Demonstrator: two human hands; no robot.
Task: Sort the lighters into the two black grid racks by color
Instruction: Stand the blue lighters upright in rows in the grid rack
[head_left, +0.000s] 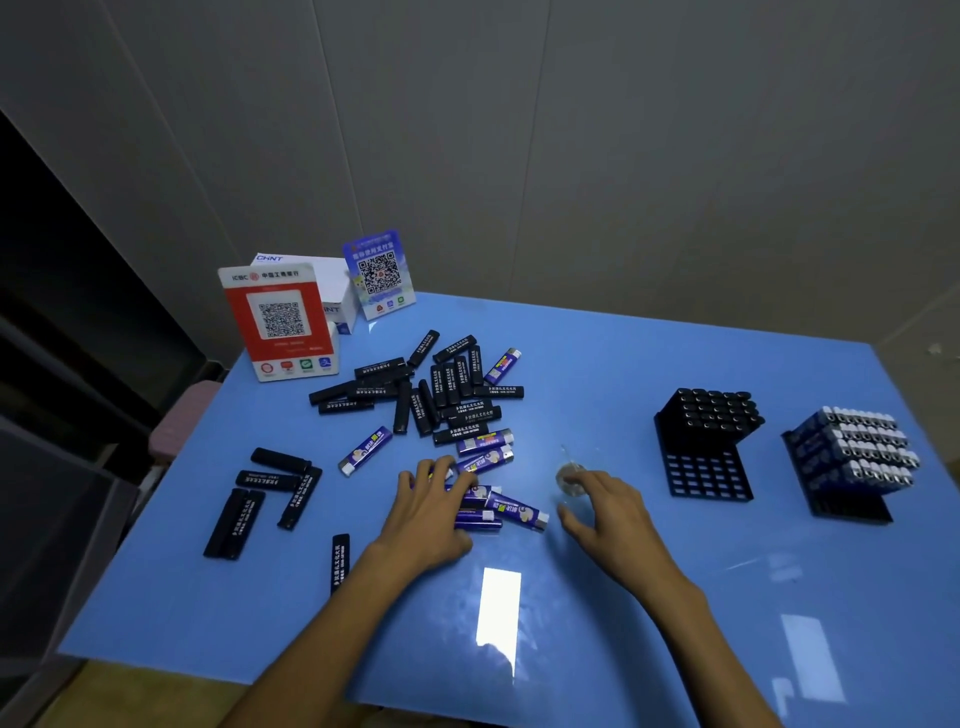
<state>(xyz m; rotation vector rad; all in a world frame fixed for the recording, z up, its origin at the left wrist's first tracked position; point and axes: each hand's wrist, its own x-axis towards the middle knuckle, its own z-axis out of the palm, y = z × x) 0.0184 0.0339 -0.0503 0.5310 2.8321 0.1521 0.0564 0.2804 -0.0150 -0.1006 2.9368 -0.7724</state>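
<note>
Left hand (434, 512) fingers (441, 470) rest on blue lighters (511, 509).

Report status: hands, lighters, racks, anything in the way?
Left hand flat on blue lighters, right hand open and empty. Black rack and blue rack part full. Loose black lighters still on table. Nothing blocking.

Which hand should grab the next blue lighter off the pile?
Left, probably. The left hand already lies with its fingers on the blue lighters. The right hand hovers beside them, empty, nearer the blue-filled rack, so better suited for placing.
</note>
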